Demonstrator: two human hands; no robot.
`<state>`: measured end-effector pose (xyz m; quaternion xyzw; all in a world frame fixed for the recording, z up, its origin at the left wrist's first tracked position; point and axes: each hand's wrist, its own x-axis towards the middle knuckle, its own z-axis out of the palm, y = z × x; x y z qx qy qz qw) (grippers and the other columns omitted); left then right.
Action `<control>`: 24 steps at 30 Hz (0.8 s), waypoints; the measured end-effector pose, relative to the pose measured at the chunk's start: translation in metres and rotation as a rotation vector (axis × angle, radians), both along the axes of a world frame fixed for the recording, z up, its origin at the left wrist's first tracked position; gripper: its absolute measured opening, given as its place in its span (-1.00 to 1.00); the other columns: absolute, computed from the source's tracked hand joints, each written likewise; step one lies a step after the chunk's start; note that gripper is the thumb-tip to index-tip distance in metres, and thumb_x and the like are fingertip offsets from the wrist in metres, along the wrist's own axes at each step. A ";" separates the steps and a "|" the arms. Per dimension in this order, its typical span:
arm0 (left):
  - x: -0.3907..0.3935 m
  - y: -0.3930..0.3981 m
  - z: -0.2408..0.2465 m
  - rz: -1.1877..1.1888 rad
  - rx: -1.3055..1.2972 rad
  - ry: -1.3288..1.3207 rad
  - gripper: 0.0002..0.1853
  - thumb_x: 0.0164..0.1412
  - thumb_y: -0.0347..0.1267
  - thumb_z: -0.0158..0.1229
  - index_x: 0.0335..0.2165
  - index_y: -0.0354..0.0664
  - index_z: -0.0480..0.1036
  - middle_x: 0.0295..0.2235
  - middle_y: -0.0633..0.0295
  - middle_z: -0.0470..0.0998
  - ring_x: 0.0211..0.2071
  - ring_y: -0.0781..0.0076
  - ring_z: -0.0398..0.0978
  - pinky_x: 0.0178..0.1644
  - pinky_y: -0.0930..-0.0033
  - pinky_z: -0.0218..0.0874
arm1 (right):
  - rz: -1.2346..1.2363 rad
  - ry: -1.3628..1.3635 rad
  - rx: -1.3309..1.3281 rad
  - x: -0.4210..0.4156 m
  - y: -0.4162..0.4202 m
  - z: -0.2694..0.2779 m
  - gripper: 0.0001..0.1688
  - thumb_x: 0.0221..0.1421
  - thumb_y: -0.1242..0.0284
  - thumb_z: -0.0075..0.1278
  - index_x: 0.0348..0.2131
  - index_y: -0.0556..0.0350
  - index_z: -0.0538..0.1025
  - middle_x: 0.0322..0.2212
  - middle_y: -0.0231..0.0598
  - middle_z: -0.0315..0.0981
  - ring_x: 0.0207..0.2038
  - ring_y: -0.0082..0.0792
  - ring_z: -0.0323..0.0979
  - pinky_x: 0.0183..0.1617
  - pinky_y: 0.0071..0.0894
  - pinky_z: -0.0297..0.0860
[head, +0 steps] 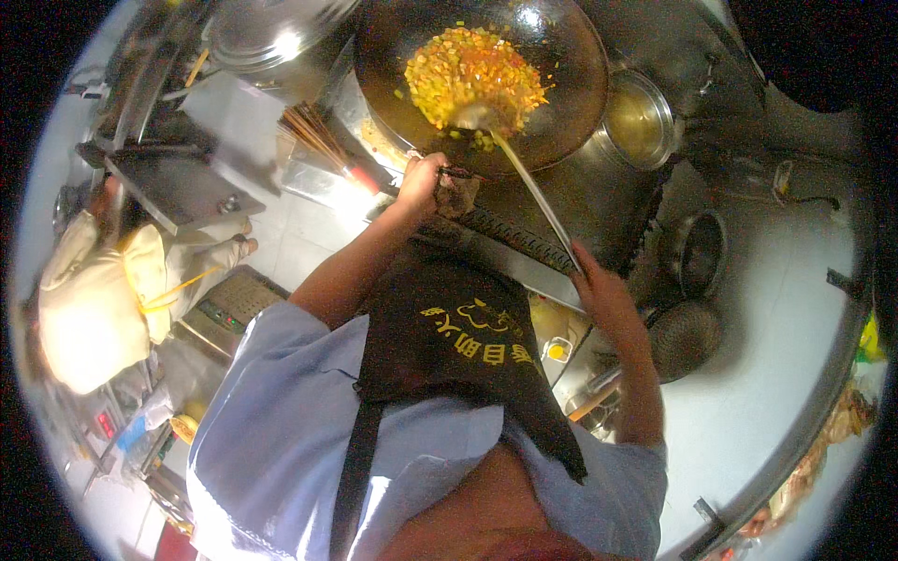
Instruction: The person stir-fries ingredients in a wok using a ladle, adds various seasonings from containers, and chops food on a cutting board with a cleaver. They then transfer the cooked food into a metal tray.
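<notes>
A large dark wok (575, 84) sits on the stove before me. Diced yellow, green and orange food (470, 70) lies heaped in its middle. My right hand (600, 284) grips the handle end of a long metal ladle (533, 186). The ladle's bowl, slightly blurred, rests against the near side of the food. At the wok's near left rim, my left hand (419, 188) is closed on a brown cloth (459, 196). The hand covers that part of the rim, so any wok handle there is hidden.
A bamboo wok brush (319, 140) lies left of the wok. To the right stands a metal pot of yellowish liquid (635, 119). A mesh strainer (684, 340) and another metal pot (701, 252) are farther right. Another person (91, 308) in pale clothing is at far left.
</notes>
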<state>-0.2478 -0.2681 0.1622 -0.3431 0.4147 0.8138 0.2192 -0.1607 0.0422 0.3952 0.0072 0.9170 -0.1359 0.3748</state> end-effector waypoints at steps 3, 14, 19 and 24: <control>0.002 -0.001 0.033 -0.088 -0.119 0.055 -0.70 0.01 -0.35 0.06 -0.27 -0.26 0.27 -0.53 0.15 0.38 -0.57 0.34 0.35 -0.56 0.22 0.19 | -0.087 0.299 -0.361 -0.049 -0.022 -0.093 -0.37 0.27 0.35 -0.15 0.27 -0.07 0.14 -0.27 -0.06 0.50 -0.35 -0.06 0.49 -0.24 -0.12 0.39; 0.001 -0.001 0.026 0.013 -0.022 0.019 -0.70 0.07 -0.37 0.05 -0.23 -0.31 0.28 -0.48 0.12 0.41 -0.52 0.28 0.41 -0.52 0.18 0.27 | -0.677 0.253 -0.768 -0.038 -0.093 -0.159 -0.36 0.33 0.37 -0.22 0.32 -0.07 0.05 -0.64 -0.42 0.18 -0.72 -0.60 0.10 -0.67 -0.50 0.16; 0.005 0.000 0.074 0.076 0.040 0.023 -0.67 0.08 -0.37 0.05 -0.18 -0.27 0.26 -0.41 0.04 0.43 -0.44 0.15 0.48 -0.43 0.06 0.38 | -0.854 -0.140 -1.057 -0.036 -0.117 -0.088 -0.39 0.34 0.38 -0.26 0.32 -0.14 0.06 -0.68 -0.45 0.14 -0.76 -0.62 0.07 -0.74 -0.52 0.10; 0.003 -0.002 0.038 0.066 0.145 0.040 -0.66 0.11 -0.40 0.03 -0.15 -0.17 0.15 -0.41 0.06 0.40 -0.47 0.15 0.48 -0.50 0.04 0.39 | -0.118 0.255 -0.594 0.017 -0.001 -0.073 -0.34 0.27 0.39 -0.19 0.31 -0.18 0.09 -0.55 -0.30 0.39 -0.67 -0.50 0.23 -0.56 -0.52 0.26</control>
